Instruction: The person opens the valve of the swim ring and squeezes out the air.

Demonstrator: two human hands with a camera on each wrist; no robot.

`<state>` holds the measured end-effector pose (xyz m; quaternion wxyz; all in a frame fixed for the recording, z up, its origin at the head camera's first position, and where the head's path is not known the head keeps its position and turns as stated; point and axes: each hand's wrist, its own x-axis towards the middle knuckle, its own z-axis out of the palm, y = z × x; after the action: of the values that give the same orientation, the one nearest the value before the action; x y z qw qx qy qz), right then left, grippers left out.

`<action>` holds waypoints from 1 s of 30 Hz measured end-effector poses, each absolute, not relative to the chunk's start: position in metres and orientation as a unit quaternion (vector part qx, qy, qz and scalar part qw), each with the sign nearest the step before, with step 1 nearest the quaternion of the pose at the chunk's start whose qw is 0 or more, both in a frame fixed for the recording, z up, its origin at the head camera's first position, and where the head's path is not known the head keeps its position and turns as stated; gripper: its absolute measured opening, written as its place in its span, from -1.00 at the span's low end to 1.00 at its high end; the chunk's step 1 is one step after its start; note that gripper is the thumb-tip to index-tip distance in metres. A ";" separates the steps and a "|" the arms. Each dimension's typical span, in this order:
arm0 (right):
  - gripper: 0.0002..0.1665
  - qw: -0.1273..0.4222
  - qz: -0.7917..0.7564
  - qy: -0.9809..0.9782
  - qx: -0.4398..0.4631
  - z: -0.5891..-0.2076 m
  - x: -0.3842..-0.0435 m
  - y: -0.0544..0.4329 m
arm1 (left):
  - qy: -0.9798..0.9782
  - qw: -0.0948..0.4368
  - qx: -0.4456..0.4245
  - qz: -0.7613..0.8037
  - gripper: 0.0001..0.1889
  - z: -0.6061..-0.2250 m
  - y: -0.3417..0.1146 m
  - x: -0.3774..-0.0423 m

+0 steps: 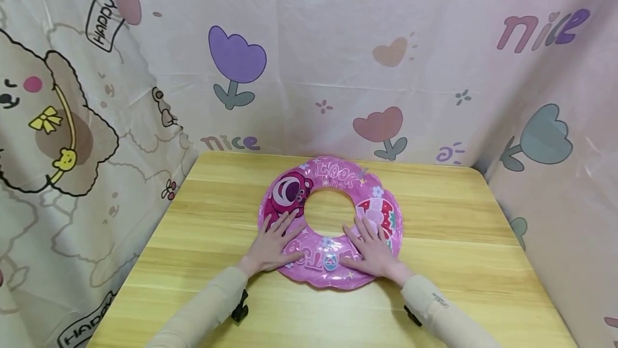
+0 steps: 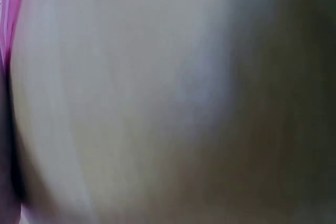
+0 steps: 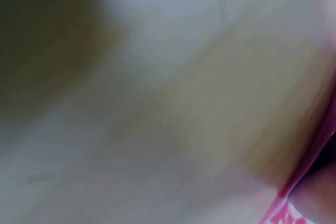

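A pink inflatable swim ring (image 1: 333,171) lies flat on the wooden table, printed with a bear, a strawberry and lettering. On its near left part rests my left hand (image 1: 272,246), palm down with the fingers spread. My right hand (image 1: 374,251) lies the same way on the near right part, its fingertips over the strawberry print. The ring's centre hole shows bare wood between the hands. In the left wrist view only a pink strip of the ring (image 2: 14,9) shows at the left edge. A pink edge of the ring (image 3: 310,166) appears at lower right in the right wrist view.
The light wooden table (image 1: 203,203) extends on all sides of the ring. A printed curtain (image 1: 309,69) with tulips hangs right behind the table's far edge, and more printed cloth hangs at left and right. Black straps (image 1: 240,308) sit at both wrists.
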<state>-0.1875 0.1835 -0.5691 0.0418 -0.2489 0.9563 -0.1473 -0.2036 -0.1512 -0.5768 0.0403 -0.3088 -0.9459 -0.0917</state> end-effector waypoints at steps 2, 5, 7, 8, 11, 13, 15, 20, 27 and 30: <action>0.14 0.040 -0.164 0.952 -0.256 -0.568 -0.189 0.188 | -0.946 0.032 -0.312 -0.085 -0.10 -0.576 -0.153 -0.205; 0.16 0.052 -0.187 0.946 -0.261 -0.564 -0.191 0.193 | -0.943 0.019 -0.323 -0.076 -0.06 -0.575 -0.156 -0.206; 0.18 0.064 -0.195 0.943 -0.262 -0.561 -0.192 0.196 | -0.941 0.007 -0.330 -0.072 -0.04 -0.574 -0.158 -0.206; 0.19 0.069 -0.197 0.942 -0.262 -0.561 -0.192 0.197 | -0.940 0.000 -0.333 -0.073 -0.03 -0.574 -0.158 -0.206; 0.19 0.080 -0.196 0.942 -0.262 -0.560 -0.192 0.198 | -0.939 -0.019 -0.335 -0.072 -0.02 -0.572 -0.159 -0.206; 0.19 0.082 -0.197 0.941 -0.261 -0.560 -0.192 0.199 | -0.941 -0.029 -0.332 -0.067 -0.01 -0.570 -0.159 -0.205; 0.18 0.080 -0.198 0.942 -0.260 -0.561 -0.191 0.199 | -0.941 -0.031 -0.330 -0.062 0.00 -0.570 -0.159 -0.205; 0.18 0.077 -0.194 0.944 -0.256 -0.561 -0.191 0.199 | -0.941 -0.025 -0.332 -0.057 -0.01 -0.569 -0.159 -0.205; 0.18 0.087 -0.195 0.943 -0.254 -0.558 -0.191 0.198 | -0.943 -0.030 -0.327 -0.054 0.00 -0.568 -0.159 -0.205; 0.18 0.085 -0.195 0.943 -0.255 -0.559 -0.191 0.197 | -0.943 -0.034 -0.326 -0.054 0.00 -0.568 -0.159 -0.204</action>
<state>-0.1906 0.1973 -0.5592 0.0847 -0.2552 0.9431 -0.1954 -0.2043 -0.1591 -0.5680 -0.0338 -0.3259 -0.9433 -0.0543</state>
